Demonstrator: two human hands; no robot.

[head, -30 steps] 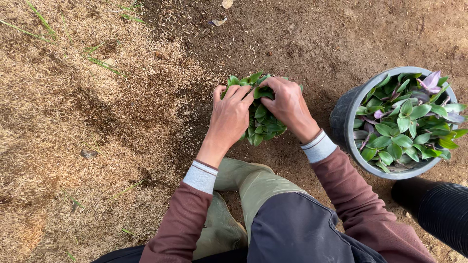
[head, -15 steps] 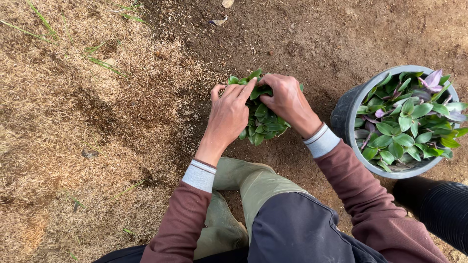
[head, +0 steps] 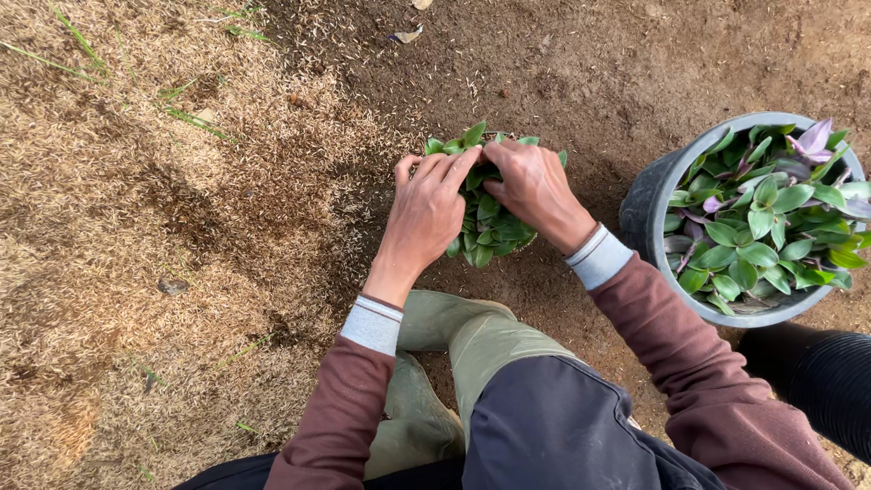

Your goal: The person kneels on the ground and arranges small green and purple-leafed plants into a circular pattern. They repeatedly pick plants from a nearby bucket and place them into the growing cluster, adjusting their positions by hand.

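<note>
A small clump of green leafy cuttings (head: 494, 227) sits on the brown soil just ahead of my knee. My left hand (head: 426, 213) presses on the clump's left side, fingers reaching over its top. My right hand (head: 531, 186) covers its upper right side, fingers curled down into the leaves. The fingertips of both hands meet above the clump. Whether a pot lies under the leaves is hidden.
A grey bucket (head: 649, 204) full of green and purple leafy cuttings (head: 767, 222) stands on the right. Dry straw-coloured husks (head: 136, 236) cover the ground on the left, bare soil (head: 581, 63) beyond. My green rubber boot (head: 426, 399) is below the hands. A dark-clad leg (head: 817, 372) is at the right edge.
Both hands have stayed on the clump. The left fingers have slid a little further over its top toward the right hand.
</note>
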